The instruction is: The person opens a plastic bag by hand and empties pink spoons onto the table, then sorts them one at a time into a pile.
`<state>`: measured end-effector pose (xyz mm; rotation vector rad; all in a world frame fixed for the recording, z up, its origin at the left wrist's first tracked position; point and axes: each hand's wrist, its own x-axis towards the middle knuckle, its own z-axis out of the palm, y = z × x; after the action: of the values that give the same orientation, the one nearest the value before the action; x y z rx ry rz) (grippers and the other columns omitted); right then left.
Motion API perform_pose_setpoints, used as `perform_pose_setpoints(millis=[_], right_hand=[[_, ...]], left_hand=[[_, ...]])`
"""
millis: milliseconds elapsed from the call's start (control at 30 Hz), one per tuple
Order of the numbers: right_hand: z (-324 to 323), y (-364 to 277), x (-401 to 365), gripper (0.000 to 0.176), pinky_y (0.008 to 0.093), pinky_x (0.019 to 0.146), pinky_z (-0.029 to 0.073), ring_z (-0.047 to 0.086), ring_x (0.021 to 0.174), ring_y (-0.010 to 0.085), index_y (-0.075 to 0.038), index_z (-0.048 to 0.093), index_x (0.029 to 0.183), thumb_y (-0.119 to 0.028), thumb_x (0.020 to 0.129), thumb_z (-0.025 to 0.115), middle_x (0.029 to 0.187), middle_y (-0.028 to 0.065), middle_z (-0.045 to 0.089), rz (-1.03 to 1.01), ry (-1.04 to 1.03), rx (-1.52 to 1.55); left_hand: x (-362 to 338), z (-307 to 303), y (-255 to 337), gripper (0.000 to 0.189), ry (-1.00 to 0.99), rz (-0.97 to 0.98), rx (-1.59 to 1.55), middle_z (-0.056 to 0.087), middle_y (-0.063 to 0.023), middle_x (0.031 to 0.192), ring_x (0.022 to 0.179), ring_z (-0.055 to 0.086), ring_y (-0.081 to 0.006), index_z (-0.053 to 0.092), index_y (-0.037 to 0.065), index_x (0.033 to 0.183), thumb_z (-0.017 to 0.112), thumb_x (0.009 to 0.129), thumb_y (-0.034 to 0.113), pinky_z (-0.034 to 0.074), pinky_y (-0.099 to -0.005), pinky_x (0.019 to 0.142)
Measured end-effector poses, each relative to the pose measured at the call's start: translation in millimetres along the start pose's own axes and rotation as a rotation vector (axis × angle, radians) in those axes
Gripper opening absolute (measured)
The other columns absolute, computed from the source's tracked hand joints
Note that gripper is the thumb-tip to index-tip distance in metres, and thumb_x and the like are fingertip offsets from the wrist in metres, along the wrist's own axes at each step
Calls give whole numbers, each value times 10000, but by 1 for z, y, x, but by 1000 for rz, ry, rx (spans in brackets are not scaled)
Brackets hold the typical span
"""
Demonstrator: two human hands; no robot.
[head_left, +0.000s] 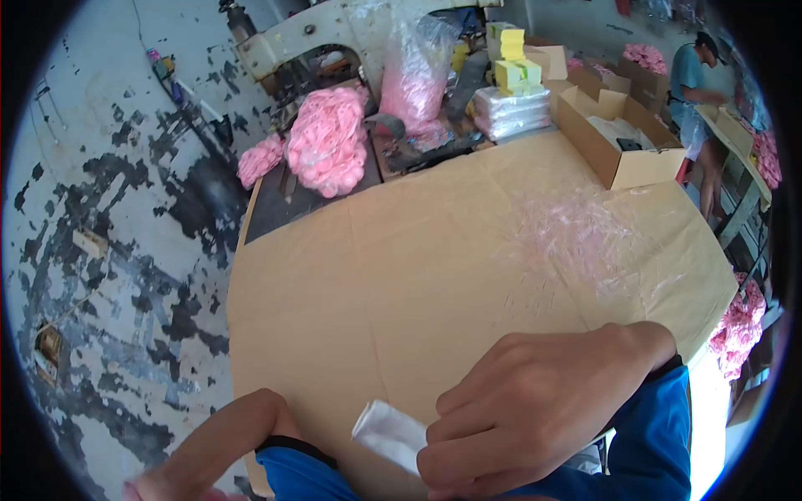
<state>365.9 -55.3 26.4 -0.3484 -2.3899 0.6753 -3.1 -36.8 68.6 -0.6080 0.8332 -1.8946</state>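
My right hand point(535, 405) is closed in front of me, low over the brown table covering. A white, tube-like folded piece point(388, 434) pokes out on the left side of its fingers; I cannot make out whether it is cloth or plastic. Toward the lower left corner my left hand point(188, 459) hangs past the table's near left edge. Most of its fingers fall outside the picture, so what they do is hidden. Thin clear and pinkish plastic strips point(585, 238) lie scattered on the brown paper covering point(426, 284) beyond my right hand.
Pink bundles point(327, 142) sit at the table's back left, beside a clear bag of pink items point(413, 83). Yellow packs point(518, 71) top wrapped white stacks point(514, 113). An open carton point(622, 146) stands back right. Farther right, a person point(697, 92) works at another table.
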Motion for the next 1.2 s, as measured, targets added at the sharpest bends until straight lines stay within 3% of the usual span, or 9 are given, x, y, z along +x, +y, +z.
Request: perform_pose_setpoints(millis=[67,233,367,433,533,667,767,1033,1200], right_hand=[[2,-6,-2,146,311,533,477,580,656,199,-45,548,908,-188,899,577,720,59,519,-5,-72,-121],[2,-19,-17,136,364,561,490,605,698,244,-77,546,893,-205,900,592,739,61,558,120,-292,-297],[1,-15,-31,147,389,580,492,628,725,276,-59,569,927,-195,882,602,751,93,604,115,-299,-239],[-1,-11,-28,152,393,579,488,635,699,306,-36,577,919,-182,878,590,720,127,622,139,-285,-196],[-3,-8,-21,139,378,557,479,642,663,300,-45,593,907,-174,864,619,706,121,637,172,-242,-152],[-7,-10,-17,111,341,534,475,637,596,249,-57,605,875,-158,847,643,665,90,631,248,-198,-188],[-13,-14,-17,108,325,530,472,630,571,225,-63,610,865,-162,841,645,646,77,624,283,-173,-211],[-6,-4,-11,67,267,536,480,606,583,134,-31,632,828,-77,824,682,674,40,615,267,-105,-297],[2,-7,14,76,275,522,444,550,547,144,-33,650,887,-99,854,633,654,55,608,202,217,-334]], left_hand=[[22,-3,-21,291,24,-238,-93,425,80,528,482,430,-92,444,225,576,444,861,288,347,-252,498],[25,-36,-28,163,-242,-628,197,519,-74,750,653,537,-205,526,98,756,508,802,254,451,-382,621],[22,-52,-24,274,-317,-1049,509,595,-197,927,789,623,-295,591,-3,900,560,754,227,535,-486,719],[12,-38,-19,229,-191,-1486,507,588,-143,1060,1001,590,-243,581,26,966,517,825,194,504,-404,866],[-32,-15,-5,342,-7,-1801,720,600,-165,1053,1020,589,-307,583,-25,1036,425,843,208,490,-423,927],[-81,-35,9,264,-150,-2140,421,582,-92,911,850,577,-234,558,4,943,430,878,225,494,-393,787],[-106,-30,22,279,-274,-2044,447,588,-80,920,869,583,-203,564,6,967,430,915,246,472,-355,837],[-78,-17,26,332,-774,-2308,4,621,-75,977,934,580,-177,585,-7,1027,408,907,248,433,-314,875],[-78,-5,37,258,-1032,-2261,-221,602,-46,953,940,553,-127,582,-6,992,451,877,184,400,-264,883]])
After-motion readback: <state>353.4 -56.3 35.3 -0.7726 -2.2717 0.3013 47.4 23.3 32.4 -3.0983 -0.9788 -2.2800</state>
